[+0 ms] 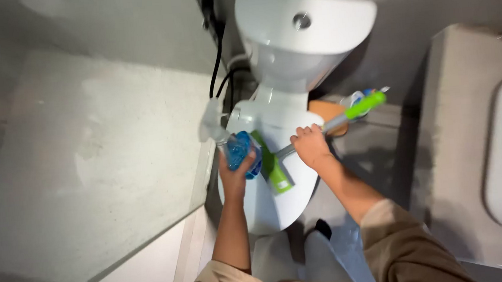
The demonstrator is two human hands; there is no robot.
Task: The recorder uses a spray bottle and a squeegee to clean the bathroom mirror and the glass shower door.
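Left hand [234, 171] grips a blue spray bottle [241, 151]; at its three o'clock, right hand [310, 145] clasps a green-handled scrubber [277, 166] on the closed toilet lid [268, 200].

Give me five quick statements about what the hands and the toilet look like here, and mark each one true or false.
1. The left hand holds a blue spray bottle. True.
2. The right hand is empty. False: its grip is closed on the metal shaft of a green-handled tool.
3. The toilet lid is raised. False: it is down, and the tool's green head lies on it.
4. Black hoses run down the wall left of the cistern. True.
5. The spray bottle stands on the floor. False: it is held over the lid.
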